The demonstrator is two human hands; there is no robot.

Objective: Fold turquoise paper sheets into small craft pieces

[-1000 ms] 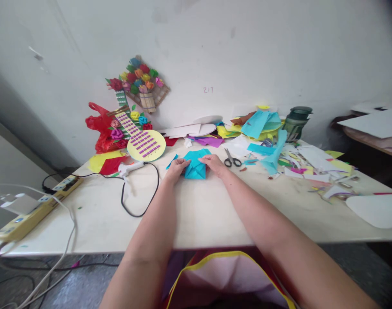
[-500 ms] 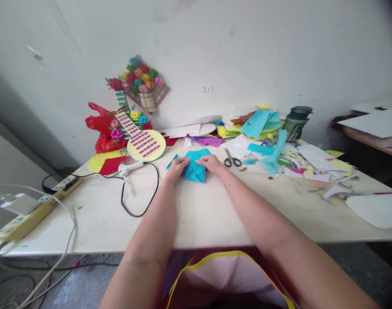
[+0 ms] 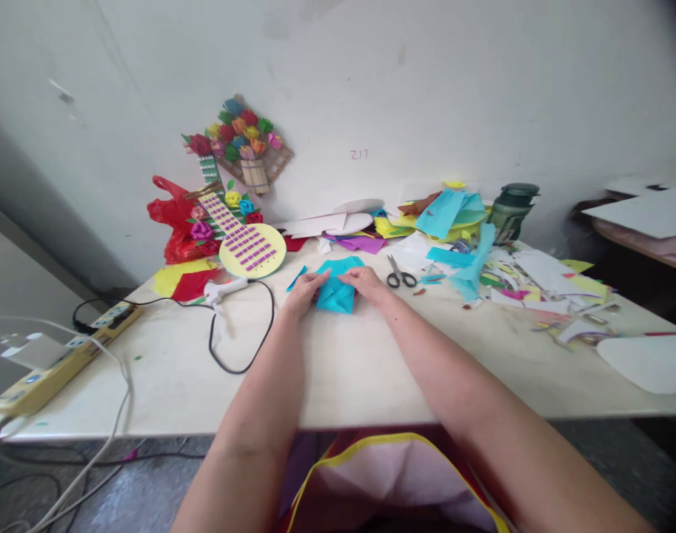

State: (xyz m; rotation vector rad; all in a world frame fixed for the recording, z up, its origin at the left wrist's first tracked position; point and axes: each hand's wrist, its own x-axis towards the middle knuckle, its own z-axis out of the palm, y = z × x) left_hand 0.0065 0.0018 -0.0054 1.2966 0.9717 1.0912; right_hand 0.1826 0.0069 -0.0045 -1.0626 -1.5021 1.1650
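Note:
A creased piece of blue paper [image 3: 336,293] is held between both hands, just above or on the table. My left hand [image 3: 309,290] pinches its left side, thumb on top. On the right side, my right hand [image 3: 364,283] grips the paper with thumb and fingertips together. The fingers beneath the sheet are hidden. A small folded blue strip [image 3: 297,277] lies just beyond my left hand. To the right of my right hand rest scissors [image 3: 400,275] with black handles, their blades partly spread and pointing away.
A glue gun [image 3: 225,289] with a looping black cord lies left, near a power strip [image 3: 65,359]. Behind it stands a yellow paper guitar [image 3: 254,249] with paper flowers. Paper scraps [image 3: 531,285] and a dark green bottle [image 3: 512,213] occupy the right side.
The lower edge of the blue paper has lifted very slightly. Both hands stay in nearly the same place, still gripping it.

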